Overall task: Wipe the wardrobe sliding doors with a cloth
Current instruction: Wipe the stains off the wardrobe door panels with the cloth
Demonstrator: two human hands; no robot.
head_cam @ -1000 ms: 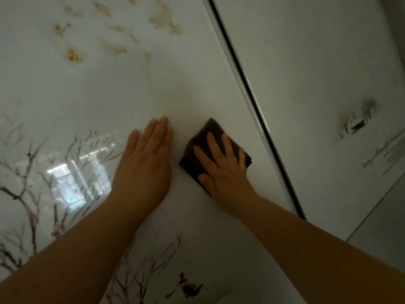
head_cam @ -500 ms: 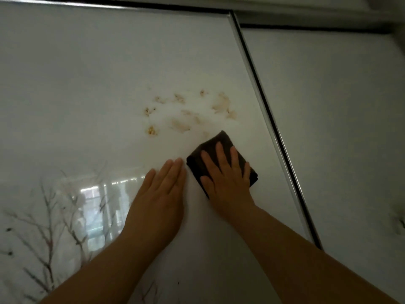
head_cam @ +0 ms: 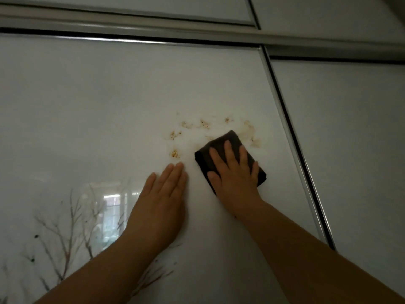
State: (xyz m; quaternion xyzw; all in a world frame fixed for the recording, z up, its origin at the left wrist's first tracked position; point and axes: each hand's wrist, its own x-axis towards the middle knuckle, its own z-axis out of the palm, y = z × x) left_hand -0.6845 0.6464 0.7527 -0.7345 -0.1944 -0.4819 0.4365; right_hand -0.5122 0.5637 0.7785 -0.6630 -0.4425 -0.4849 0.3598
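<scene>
Glossy white sliding door (head_cam: 109, 102) of a wardrobe, viewed at a slant from below. The right hand (head_cam: 235, 178) lies flat on a folded dark cloth (head_cam: 229, 138), fingers straight and slightly spread, pressing it to the panel without gripping it. The left hand (head_cam: 162, 198) rests palm-down on the bare panel just beside the cloth, at its 8 o'clock, fingers straight and together, holding nothing. One corner of the cloth shows beyond the right fingertips at 12 o'clock. Brownish-orange stains (head_cam: 175, 153) arc round the cloth from 9 to 2 o'clock; one blotch sits just off the left fingertips at 12 o'clock. At the right hand's 3 o'clock a metal frame strip (head_cam: 291, 145) separates this panel from a second white door (head_cam: 350, 150). A top rail (head_cam: 197, 29) crosses at 12 o'clock. Printed bare branches (head_cam: 65, 238) and a window reflection (head_cam: 111, 205) lie at the left hand's 8 to 9 o'clock.
</scene>
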